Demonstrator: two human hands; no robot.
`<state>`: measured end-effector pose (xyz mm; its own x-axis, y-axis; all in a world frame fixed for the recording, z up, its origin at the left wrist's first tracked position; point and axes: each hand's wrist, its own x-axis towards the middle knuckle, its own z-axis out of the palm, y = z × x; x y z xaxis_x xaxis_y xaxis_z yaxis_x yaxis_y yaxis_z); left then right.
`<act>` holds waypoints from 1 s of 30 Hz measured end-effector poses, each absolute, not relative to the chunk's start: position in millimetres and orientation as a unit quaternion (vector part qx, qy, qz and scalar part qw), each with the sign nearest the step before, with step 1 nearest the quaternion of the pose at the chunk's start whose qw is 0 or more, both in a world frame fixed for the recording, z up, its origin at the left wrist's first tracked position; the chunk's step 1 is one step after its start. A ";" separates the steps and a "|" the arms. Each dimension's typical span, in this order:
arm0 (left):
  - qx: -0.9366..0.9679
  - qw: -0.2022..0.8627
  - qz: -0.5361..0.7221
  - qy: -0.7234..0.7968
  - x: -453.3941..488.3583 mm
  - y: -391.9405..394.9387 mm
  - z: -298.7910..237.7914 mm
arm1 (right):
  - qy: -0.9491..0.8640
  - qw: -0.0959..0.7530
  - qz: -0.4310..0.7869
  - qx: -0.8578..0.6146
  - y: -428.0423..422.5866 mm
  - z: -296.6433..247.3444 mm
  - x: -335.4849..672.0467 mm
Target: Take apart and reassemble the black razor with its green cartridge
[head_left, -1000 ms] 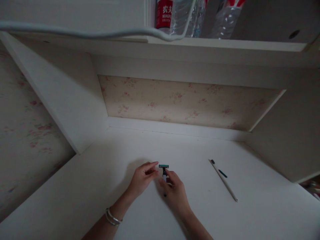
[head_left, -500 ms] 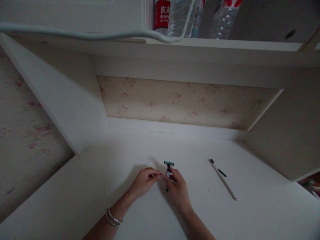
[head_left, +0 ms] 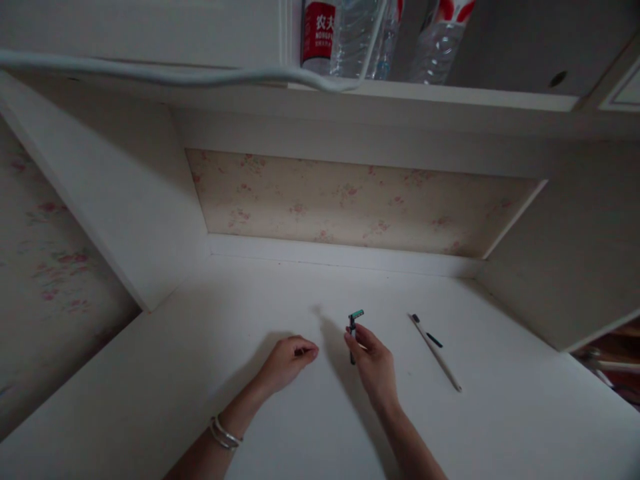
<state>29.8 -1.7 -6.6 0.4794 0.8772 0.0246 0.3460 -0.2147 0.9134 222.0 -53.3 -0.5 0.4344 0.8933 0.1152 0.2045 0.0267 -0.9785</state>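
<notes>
A razor (head_left: 353, 331) with a green-edged head stands upright in my right hand (head_left: 374, 365), whose thumb and fingers close around its grey and black handle. The razor's head is turned to the right. To its left, my left hand (head_left: 290, 360) is apart from it, thumb and fingertips pinched together just over the white tabletop. Whatever those fingertips may hold is hidden. Right of my right hand lies a pale toothbrush (head_left: 440, 357) with dark bristles. A short dark strip (head_left: 435, 340) rests beside the toothbrush's handle.
Above the white tabletop (head_left: 280, 287) runs a shelf (head_left: 440, 97) with several plastic bottles (head_left: 350, 40). A pale cable (head_left: 190, 75) hangs across the shelf's front. White side panels (head_left: 125, 193) bound the desk left and right, and floral wallpaper (head_left: 320, 200) covers the back.
My right hand has carried the razor to the right, away from my left hand, and turned its head. My left hand stays pinched in about the same place. The view has shifted slightly.
</notes>
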 end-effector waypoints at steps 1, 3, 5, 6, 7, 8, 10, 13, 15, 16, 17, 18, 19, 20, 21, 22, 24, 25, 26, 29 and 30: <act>0.726 0.464 0.287 0.419 29.7 -1.5 -7.7 | -0.448 0.550 0.276 -0.648 -53.0 -0.2 232.9; 0.728 0.465 0.286 0.415 29.5 -1.2 -9.0 | -0.482 0.503 0.196 -0.690 -52.7 -0.3 257.9; 0.731 0.464 0.284 0.412 29.2 -1.0 -9.6 | -0.513 0.430 0.120 -0.733 -52.7 -0.5 284.6; 0.733 0.464 0.282 0.410 29.1 -0.9 -9.9 | -0.522 0.377 0.095 -0.759 -52.8 -0.2 297.6; 0.735 0.463 0.281 0.408 29.1 -0.8 -10.2 | -0.527 0.315 0.077 -0.785 -52.9 0.4 309.7; 0.738 0.461 0.281 0.406 29.1 -0.8 -10.6 | -0.527 0.257 0.063 -0.807 -53.0 1.4 320.8; 0.742 0.457 0.280 0.402 29.5 -0.7 -11.6 | -0.520 0.194 0.047 -0.831 -53.1 3.9 339.0; 0.747 0.450 0.281 0.401 30.3 -0.9 -12.2 | -0.505 0.153 0.036 -0.848 -52.2 7.6 357.2; 0.751 0.445 0.278 0.400 30.9 -1.2 -11.2 | -0.500 0.125 0.037 -0.856 -50.8 9.1 364.7; 0.752 0.444 0.276 0.402 31.0 -1.4 -10.3 | -0.500 0.112 0.039 -0.858 -49.9 9.5 367.4; 0.752 0.444 0.273 0.404 31.1 -1.6 -9.3 | -0.500 0.100 0.042 -0.859 -48.8 9.7 369.5; 0.750 0.446 0.271 0.407 31.1 -1.7 -8.4 | -0.500 0.090 0.044 -0.860 -47.6 9.8 371.2; 0.748 0.448 0.269 0.410 31.0 -1.9 -7.5 | -0.501 0.082 0.045 -0.861 -46.3 9.8 372.4; 0.747 0.448 0.269 0.412 30.8 -2.0 -6.9 | -0.501 0.075 0.046 -0.861 -45.1 9.7 373.3; 0.747 0.447 0.269 0.412 30.5 -2.2 -6.6 | -0.502 0.068 0.046 -0.861 -43.9 9.6 374.0; 0.750 0.445 0.269 0.409 30.2 -2.3 -6.4 | -0.502 0.062 0.046 -0.861 -42.9 9.3 374.5; 0.759 0.440 0.264 0.400 29.5 -2.5 -6.4 | -0.502 0.052 0.047 -0.862 -41.3 8.7 375.3; 0.763 0.440 0.260 0.396 29.2 -2.5 -6.4 | -0.501 0.048 0.048 -0.863 -40.7 8.2 375.6; 0.765 0.441 0.257 0.392 29.0 -2.6 -6.4 | -0.499 0.045 0.048 -0.864 -40.2 7.7 375.9; 0.765 0.444 0.255 0.391 28.8 -2.2 -6.8 | -0.496 0.040 0.047 -0.866 -38.9 5.9 376.6; 0.763 0.446 0.255 0.392 28.9 -1.9 -7.3 | -0.495 0.040 0.047 -0.867 -38.5 5.3 376.8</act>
<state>28.9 -1.9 -7.3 0.5617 0.8264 0.0394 0.3712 -0.2943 0.8807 376.8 -38.5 5.3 0.5056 0.8617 -0.0418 0.8542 -0.5068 -0.1163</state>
